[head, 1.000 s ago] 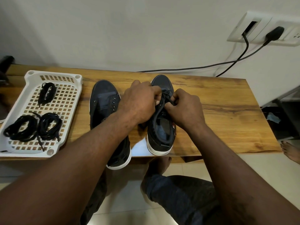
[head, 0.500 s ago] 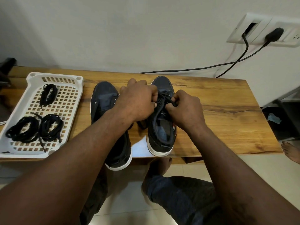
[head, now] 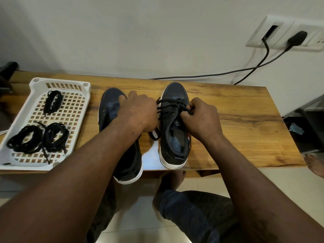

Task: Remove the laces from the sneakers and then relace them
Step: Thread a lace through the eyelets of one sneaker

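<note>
Two dark navy sneakers with white soles stand side by side on the wooden table [head: 245, 123]. The left sneaker [head: 108, 109] has no lace in its eyelets. A black lace [head: 169, 104] crosses the upper eyelets of the right sneaker [head: 175, 92]. My right hand [head: 201, 118] pinches that lace at the shoe's right side, fingers curled. My left hand [head: 138, 113] sits between the two shoes, over the left sneaker's tongue; lace strands run under it and a loop [head: 154, 135] hangs below it.
A white slotted tray [head: 22, 106] at the table's left holds three coiled black lace bundles [head: 52, 102]. Black cables [head: 245, 69] run from a wall socket [head: 287, 37] along the table's back. My knees are below the front edge; a bare foot [head: 313, 165] shows at right.
My left hand has drawn away to the left from the right sneaker, pulling lace strands out sideways. My right hand stays at the shoe's right side, and the crossed lace is now uncovered.
</note>
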### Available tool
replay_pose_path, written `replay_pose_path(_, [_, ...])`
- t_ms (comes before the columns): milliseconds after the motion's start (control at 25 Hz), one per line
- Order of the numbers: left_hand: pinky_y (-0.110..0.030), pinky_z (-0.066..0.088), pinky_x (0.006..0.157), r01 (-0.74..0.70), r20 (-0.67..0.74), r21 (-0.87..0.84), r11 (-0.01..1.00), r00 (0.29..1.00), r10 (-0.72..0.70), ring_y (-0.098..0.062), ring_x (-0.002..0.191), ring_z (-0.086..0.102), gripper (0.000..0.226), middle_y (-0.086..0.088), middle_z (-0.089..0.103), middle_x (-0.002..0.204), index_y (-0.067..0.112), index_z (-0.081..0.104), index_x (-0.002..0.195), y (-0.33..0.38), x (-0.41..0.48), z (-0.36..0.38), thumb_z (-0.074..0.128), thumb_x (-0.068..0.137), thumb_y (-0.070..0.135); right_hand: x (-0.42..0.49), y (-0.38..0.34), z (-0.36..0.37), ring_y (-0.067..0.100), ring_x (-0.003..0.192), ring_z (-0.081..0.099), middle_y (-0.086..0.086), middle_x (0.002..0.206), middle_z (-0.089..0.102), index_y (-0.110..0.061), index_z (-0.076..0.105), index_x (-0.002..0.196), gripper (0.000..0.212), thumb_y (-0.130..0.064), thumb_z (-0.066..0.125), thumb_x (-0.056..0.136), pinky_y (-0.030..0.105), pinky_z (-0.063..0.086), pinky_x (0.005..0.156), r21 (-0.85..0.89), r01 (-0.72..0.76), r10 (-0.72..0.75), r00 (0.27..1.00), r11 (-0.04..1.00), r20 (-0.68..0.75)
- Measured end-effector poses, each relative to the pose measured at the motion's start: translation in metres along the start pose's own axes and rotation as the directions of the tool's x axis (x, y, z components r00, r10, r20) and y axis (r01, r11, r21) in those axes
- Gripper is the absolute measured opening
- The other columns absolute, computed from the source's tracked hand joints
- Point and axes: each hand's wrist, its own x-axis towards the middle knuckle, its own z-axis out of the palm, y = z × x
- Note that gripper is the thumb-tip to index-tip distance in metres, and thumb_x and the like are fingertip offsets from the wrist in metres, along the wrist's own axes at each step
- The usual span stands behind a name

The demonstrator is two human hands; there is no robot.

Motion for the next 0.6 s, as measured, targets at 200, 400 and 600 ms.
replay_pose_path(200, [-0.05,0.038,0.097,-0.167,-0.154,-0.352,0.921,0.981,0.119,-0.023,0.114,0.042,0.011,0.013,0.062,0.09,0.034,0.066,0.09,0.012,-0.002,0.0,0.064,0.097,0.041,0.001,0.0,0.003,0.015,0.074,0.06,-0.004,0.08,0.064,-0.021,0.062,0.092,0.007,-0.027,0.066,0.089,0.03,0.043,0.058,-0.016,0.013,-0.013,1.0,1.0,-0.019])
replay_pose_path(400, [-0.053,0.036,0.104,-0.039,0.008,0.085,0.996,0.999,0.039,-0.03,0.119,0.047,0.022,0.003,0.051,0.091,0.022,0.06,0.107,0.005,-0.007,0.0,0.059,0.098,0.041,0.0,0.0,0.001,0.014,0.075,0.059,-0.004,0.08,0.064,-0.02,0.063,0.092,0.007,-0.026,0.065,0.089,0.03,0.046,0.06,0.001,0.0,0.0,1.0,1.0,-0.007])
replay_pose_path(600, [-0.054,0.036,0.098,-0.098,-0.045,-0.187,0.977,0.995,0.091,-0.026,0.112,0.053,0.005,0.008,0.062,0.092,0.031,0.061,0.096,0.002,-0.002,0.0,0.064,0.092,0.032,0.001,0.0,0.002,0.011,0.073,0.058,-0.005,0.078,0.064,-0.022,0.062,0.089,0.007,-0.027,0.066,0.089,0.028,0.041,0.056,-0.004,0.002,-0.002,1.0,1.0,-0.007])
